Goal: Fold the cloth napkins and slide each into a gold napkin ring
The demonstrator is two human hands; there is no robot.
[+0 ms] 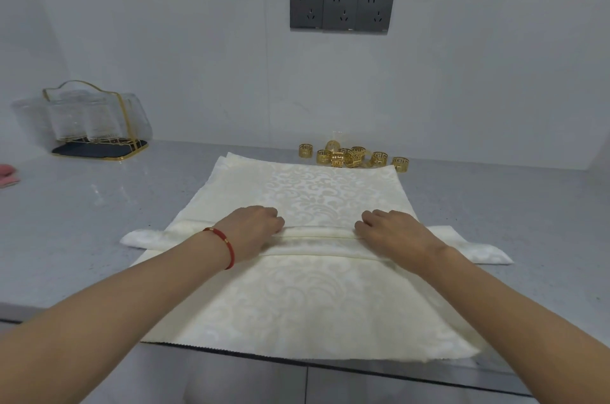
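On the grey countertop (99,205), a stack of cream damask napkins (330,192) lies flat. Across it, a folded napkin strip (317,240). Left hand (251,225) and right hand (389,232) both curl fingers over the strip, gripping it. Gold napkin rings (353,157) cluster just behind the stack, by the wall.

Rolled napkin (317,240) lies across stacked napkins (307,301); rings (353,157) behind, rack (99,119) far left.

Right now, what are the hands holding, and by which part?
Both the left hand and right hand grip the rolled napkin along its middle, fingers curled over it.
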